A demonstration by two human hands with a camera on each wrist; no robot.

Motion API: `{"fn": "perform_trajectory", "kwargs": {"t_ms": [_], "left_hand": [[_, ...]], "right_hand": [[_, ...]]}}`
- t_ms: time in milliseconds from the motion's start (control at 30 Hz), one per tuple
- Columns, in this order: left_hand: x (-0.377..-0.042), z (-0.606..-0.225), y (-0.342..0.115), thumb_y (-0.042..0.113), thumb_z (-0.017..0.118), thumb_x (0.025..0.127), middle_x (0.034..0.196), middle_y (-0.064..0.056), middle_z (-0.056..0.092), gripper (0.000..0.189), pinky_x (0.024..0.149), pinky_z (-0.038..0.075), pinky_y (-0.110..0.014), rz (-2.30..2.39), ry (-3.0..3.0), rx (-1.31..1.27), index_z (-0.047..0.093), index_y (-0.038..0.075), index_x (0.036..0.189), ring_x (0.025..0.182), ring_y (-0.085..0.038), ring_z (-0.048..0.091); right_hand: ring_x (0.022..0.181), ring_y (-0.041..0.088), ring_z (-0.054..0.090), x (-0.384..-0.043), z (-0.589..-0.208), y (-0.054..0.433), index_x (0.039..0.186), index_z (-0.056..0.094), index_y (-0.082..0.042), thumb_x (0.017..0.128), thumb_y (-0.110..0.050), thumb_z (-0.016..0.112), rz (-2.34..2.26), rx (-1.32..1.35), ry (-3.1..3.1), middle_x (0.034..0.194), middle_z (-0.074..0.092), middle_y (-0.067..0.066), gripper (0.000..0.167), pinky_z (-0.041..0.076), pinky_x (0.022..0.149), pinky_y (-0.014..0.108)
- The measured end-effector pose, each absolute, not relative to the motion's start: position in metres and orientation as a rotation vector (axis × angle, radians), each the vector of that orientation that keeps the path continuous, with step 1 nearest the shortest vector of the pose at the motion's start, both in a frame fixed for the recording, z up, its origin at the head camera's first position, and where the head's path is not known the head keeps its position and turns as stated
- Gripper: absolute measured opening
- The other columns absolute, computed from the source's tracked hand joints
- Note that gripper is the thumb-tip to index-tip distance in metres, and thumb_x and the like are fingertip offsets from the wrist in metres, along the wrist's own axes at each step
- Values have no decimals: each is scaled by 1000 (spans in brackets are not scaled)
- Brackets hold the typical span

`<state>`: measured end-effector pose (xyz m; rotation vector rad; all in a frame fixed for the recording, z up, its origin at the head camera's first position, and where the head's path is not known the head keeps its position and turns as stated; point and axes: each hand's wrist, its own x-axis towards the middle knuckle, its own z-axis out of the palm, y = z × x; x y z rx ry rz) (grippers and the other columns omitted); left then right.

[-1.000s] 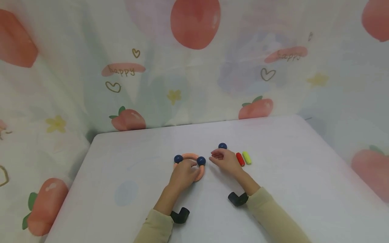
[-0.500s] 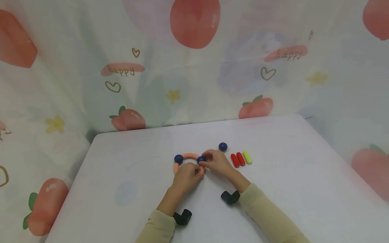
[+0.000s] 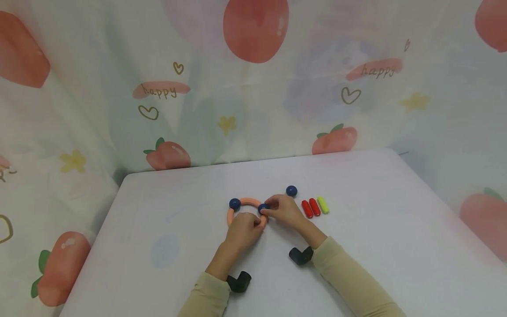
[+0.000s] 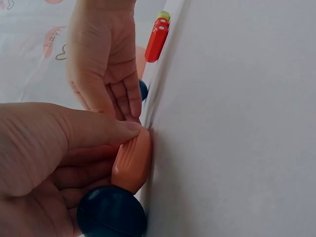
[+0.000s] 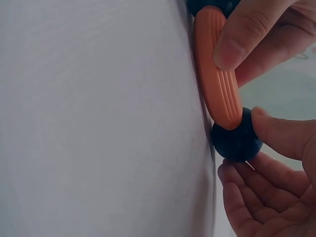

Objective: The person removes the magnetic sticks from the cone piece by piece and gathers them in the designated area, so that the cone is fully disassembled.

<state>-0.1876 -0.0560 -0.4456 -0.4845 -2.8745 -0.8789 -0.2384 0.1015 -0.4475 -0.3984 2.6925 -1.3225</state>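
An orange ring of curved rods (image 3: 249, 201) and blue balls lies mid-table in the head view. My left hand (image 3: 243, 230) pinches the ring's near-right curved rod (image 5: 217, 69) between thumb and fingers; its grooved face shows in the right wrist view. The right hand (image 3: 284, 211) pinches the blue ball (image 5: 238, 140) at the upper end of that rod, thumb on one side and fingertips on the other. A second blue ball (image 3: 235, 204) sits at the ring's upper left. At the rod's other end is one more blue ball (image 4: 112, 212); my left hand hides it in the head view.
A loose blue ball (image 3: 291, 190) lies beyond my right hand. To its right are two short red rods (image 3: 310, 208) and a yellow-green rod (image 3: 323, 205), side by side. A patterned cloth (image 3: 253, 110) hangs behind the white table (image 3: 178, 198).
My right hand has moved left from beside the red rods and now grips the ring's right ball, uncovering a second red rod. My left hand has shifted slightly right along the ring.
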Motion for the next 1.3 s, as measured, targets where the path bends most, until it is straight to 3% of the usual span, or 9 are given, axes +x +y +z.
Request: {"fn": "perform_trajectory", "kwargs": {"t_ms": [100,300,533,700,800,1300], "left_hand": [[-188,-444,-58,20,64,86,47,11,38,29,48,26,-23,-918,-2902,-481,66,13,58,50,-6,37],[-190,-442,-62,18,66,84,46,11,37,28,45,25,-21,-963,-2937,-488,64,13,56,48,-5,37],[-191,-441,-64,16,69,81,50,11,49,13,47,31,-20,-1004,-2947,-489,73,10,70,50,-5,42],[-191,-444,-63,25,69,82,54,13,55,19,54,36,-20,-1029,-2911,-515,75,8,75,53,-1,46],[-191,-446,-63,29,67,84,52,14,55,23,51,35,-20,-1045,-2906,-518,75,9,75,51,-1,45],[-191,-447,-69,27,67,84,60,13,58,19,53,40,-20,-1137,-2947,-528,74,10,78,55,-3,49]], "right_hand": [[80,16,60,-238,-447,101,99,66,0,79,-17,73,-1338,-410,2681,86,65,4,27,51,73,30],[79,15,59,-238,-448,98,99,66,0,79,-15,73,-1335,-413,2692,85,65,4,26,51,73,29],[81,16,60,-239,-447,96,100,66,0,80,-15,72,-1323,-394,2693,88,65,5,26,51,74,29],[81,15,60,-238,-448,99,100,65,0,79,-15,73,-1292,-370,2724,88,65,4,26,51,76,30],[82,16,60,-237,-448,100,100,65,0,79,-14,73,-1282,-371,2716,88,65,4,27,50,77,31],[86,16,60,-233,-449,98,102,62,-2,82,-19,70,-1295,-372,2696,92,64,4,27,50,79,32]]}}
